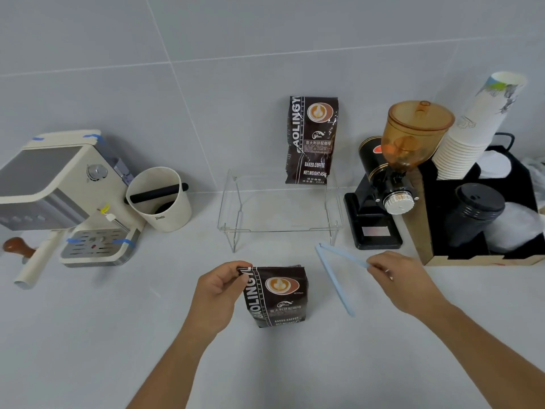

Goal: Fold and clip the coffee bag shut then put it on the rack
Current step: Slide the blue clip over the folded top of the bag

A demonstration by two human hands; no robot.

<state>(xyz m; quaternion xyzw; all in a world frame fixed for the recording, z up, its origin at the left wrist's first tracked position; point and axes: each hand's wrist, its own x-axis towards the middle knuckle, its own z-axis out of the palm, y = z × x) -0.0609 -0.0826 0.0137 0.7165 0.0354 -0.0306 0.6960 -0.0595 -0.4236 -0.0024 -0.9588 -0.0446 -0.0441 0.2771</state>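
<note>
Our left hand (219,286) pinches the folded top left corner of the coffee bag (275,295), which stands upright on the counter (88,335) near its front edge. Our right hand (402,280) grips one arm of the pale blue clip (336,276), spread open in a V beside the bag. The clear rack (280,211) stands behind, against the wall, carrying a second bag (312,140).

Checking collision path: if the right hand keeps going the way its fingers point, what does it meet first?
Likely the standing dark brown coffee bag. The right hand, pinching the open pale blue plastic clip, points leftward toward it; depth unclear.
</note>
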